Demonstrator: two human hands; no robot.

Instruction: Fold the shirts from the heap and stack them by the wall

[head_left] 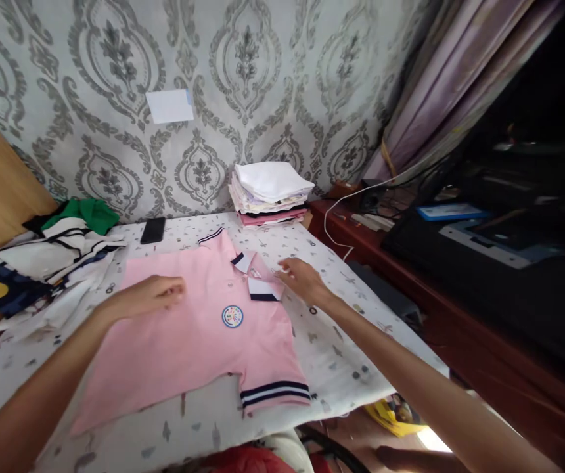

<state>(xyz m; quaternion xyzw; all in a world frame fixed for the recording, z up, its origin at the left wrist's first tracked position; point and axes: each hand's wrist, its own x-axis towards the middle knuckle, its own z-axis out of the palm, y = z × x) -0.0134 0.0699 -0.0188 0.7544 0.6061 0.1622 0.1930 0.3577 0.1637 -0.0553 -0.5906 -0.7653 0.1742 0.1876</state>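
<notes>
A pink polo shirt (198, 341) lies spread flat on the patterned white table cover (332, 355), collar toward the right, with navy-and-white striped sleeve cuffs and a round badge on the chest. My left hand (152, 294) rests on the shirt's upper body with the fingers curled, pinching the fabric. My right hand (302, 279) lies with fingers apart on the shoulder edge just right of the collar (255, 279).
A stack of folded clothes (270, 194) stands at the back by the wall. A loose heap of unfolded garments (50, 259) lies at the left, a black phone (153, 230) behind the shirt. A dark desk with cables and devices (460, 223) runs along the right.
</notes>
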